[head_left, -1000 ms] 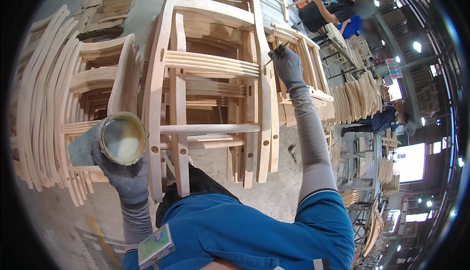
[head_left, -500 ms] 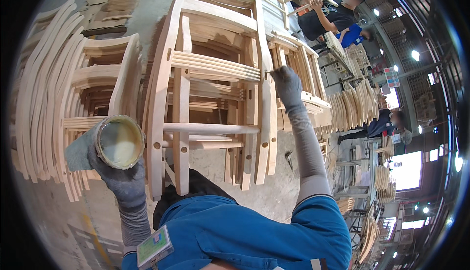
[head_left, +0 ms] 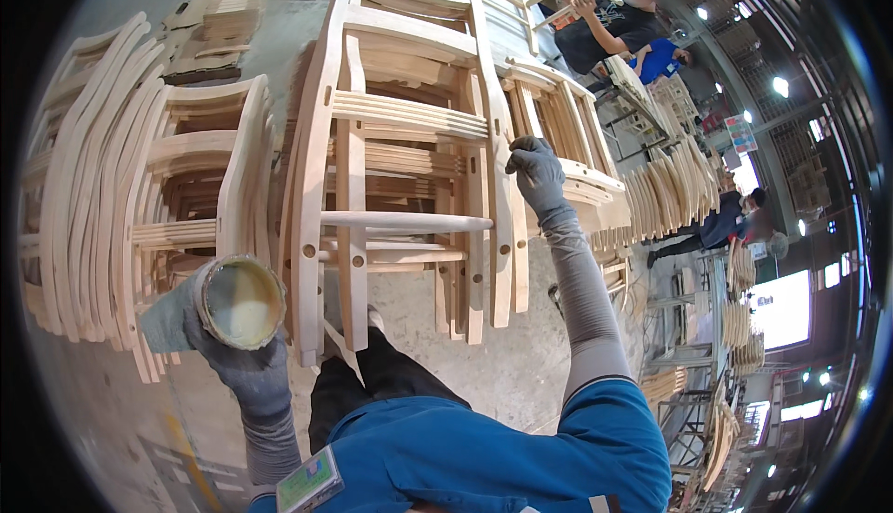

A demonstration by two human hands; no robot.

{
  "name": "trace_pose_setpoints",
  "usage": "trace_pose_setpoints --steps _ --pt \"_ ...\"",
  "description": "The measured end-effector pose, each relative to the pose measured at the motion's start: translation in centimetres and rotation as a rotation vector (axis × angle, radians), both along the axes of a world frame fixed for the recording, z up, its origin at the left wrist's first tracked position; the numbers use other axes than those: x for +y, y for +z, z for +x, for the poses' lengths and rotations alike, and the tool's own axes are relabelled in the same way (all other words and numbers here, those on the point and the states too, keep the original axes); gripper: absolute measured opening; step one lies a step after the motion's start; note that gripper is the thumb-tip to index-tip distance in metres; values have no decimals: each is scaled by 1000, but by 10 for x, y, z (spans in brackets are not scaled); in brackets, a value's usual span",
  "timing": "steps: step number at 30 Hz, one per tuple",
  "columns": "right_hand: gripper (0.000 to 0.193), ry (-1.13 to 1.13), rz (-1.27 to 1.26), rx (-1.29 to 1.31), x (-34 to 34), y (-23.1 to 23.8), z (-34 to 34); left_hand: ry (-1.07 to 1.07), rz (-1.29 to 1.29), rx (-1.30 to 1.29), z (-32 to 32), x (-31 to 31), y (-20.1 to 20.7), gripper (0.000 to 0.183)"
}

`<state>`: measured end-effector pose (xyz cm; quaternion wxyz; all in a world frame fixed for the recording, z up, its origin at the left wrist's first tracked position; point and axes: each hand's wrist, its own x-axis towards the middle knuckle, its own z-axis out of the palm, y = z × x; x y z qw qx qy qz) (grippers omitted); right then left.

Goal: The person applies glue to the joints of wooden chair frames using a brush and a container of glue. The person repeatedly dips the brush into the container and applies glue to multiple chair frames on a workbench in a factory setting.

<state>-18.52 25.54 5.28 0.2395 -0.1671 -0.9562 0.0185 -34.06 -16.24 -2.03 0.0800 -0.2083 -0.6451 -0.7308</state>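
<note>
My right hand (head_left: 535, 173) is gloved, its fingers curled close together against the upper part of the right-hand leg of the chair frame (head_left: 400, 169). They seem to pinch something thin, perhaps a small brush, but it is too small for me to tell. My left hand (head_left: 244, 355), also gloved, has its fingers wrapped round a cup (head_left: 240, 301) of pale, creamy stuff, likely glue, held low and just left of the frame's left leg.

The frame stands tilted in front of me, bare pale wood, with holes along both legs and a round rung (head_left: 405, 222) across the middle. To do this well, I judge I should keep the cup level so nothing slops, hold it near the frame so drips stay short, and work the right fingers steadily along the leg, reaching each hole and slot without smearing the outer face.

More frames stand stacked to my left (head_left: 112, 197) and behind. Farther off on the right, other people (head_left: 614, 25) handle chair parts of their own.
</note>
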Motion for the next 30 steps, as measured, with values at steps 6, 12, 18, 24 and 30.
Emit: trace_pose_setpoints --steps 6,12,18,24,30 --pt "15 85 -202 297 -35 11 43 119 -201 89 23 5 -5 70" --pt "29 62 25 270 -73 47 112 -26 81 -146 83 77 30 57" --pt "36 -52 -113 383 -38 32 271 -381 246 -232 201 177 22 65" --pt "45 -313 -371 491 15 -2 455 -524 20 295 354 269 28 72" --pt "62 -407 -851 577 22 -30 587 -910 269 -340 431 356 -2 47"
